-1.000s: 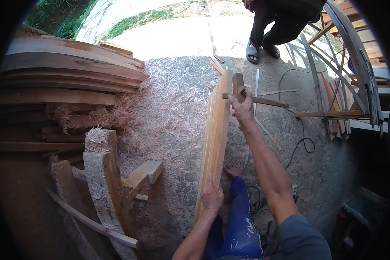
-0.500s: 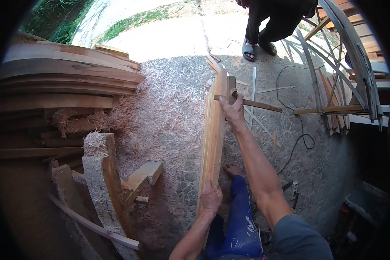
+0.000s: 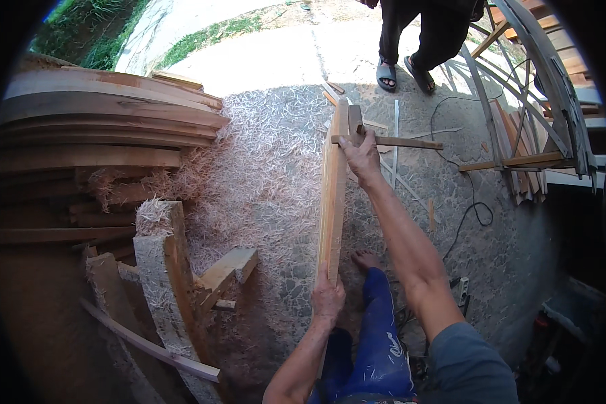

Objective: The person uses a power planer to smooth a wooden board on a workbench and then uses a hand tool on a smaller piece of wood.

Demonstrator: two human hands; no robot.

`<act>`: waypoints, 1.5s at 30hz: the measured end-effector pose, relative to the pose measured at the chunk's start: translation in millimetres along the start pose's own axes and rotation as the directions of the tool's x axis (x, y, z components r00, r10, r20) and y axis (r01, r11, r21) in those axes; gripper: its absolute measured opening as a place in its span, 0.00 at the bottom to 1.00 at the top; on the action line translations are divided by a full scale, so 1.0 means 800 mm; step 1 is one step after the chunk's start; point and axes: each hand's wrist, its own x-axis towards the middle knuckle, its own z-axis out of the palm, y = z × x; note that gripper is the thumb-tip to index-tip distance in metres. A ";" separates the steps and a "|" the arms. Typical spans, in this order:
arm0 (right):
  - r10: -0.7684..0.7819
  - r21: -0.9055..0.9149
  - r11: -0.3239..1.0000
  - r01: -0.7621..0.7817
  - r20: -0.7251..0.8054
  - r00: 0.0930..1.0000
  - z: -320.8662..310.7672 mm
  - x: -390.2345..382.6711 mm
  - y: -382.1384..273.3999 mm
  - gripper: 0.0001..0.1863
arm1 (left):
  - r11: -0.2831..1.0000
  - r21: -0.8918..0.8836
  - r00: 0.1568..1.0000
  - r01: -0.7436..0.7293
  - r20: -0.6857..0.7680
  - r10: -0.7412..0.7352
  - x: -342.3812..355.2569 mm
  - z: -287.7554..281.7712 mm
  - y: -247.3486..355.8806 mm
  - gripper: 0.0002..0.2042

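Observation:
A long pale wooden board [image 3: 330, 202] stretches away from me, its narrow edge and part of a face showing. My left hand [image 3: 328, 300] is closed around its near part. Close to the far end, my right hand [image 3: 362, 163] grips a wooden marking gauge [image 3: 411, 142] at its block. The gauge's thin bar lies across the board and sticks out to the right. My right thumb presses near the bar where it meets the board; the gauge's scribing point cannot be made out.
Stacked curved planks [image 3: 101, 111] stand at the left, above rough timber posts [image 3: 161, 269]. Wood shavings [image 3: 249, 182] cover the floor. A black cable [image 3: 475, 202] runs along the right, near a wooden frame [image 3: 512, 161]. Another person's sandaled feet [image 3: 387, 75] are beyond the board.
The board has turned slightly, showing less of its left side. Gauge and right hand have shifted a little farther from me. The other person's feet have moved apart.

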 end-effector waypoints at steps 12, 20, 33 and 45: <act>-0.747 -0.569 0.228 0.790 0.419 0.517 -0.061 0.012 -0.062 0.35 | 0.999 0.017 0.998 0.032 0.046 -0.033 -0.002 0.003 0.000 0.28; -0.762 -0.595 0.199 0.779 0.405 0.504 -0.069 0.008 -0.070 0.29 | 0.999 0.005 0.997 0.049 0.058 -0.049 -0.003 -0.001 0.003 0.28; 0.064 0.293 0.954 -0.068 0.023 0.998 0.000 -0.083 0.009 0.37 | 1.000 -0.012 1.000 0.013 0.027 -0.012 -0.002 0.000 0.004 0.26; 0.117 0.188 0.974 -0.125 0.049 0.992 0.003 0.002 -0.015 0.42 | 1.000 0.018 0.999 0.004 0.039 -0.004 -0.004 -0.001 0.003 0.26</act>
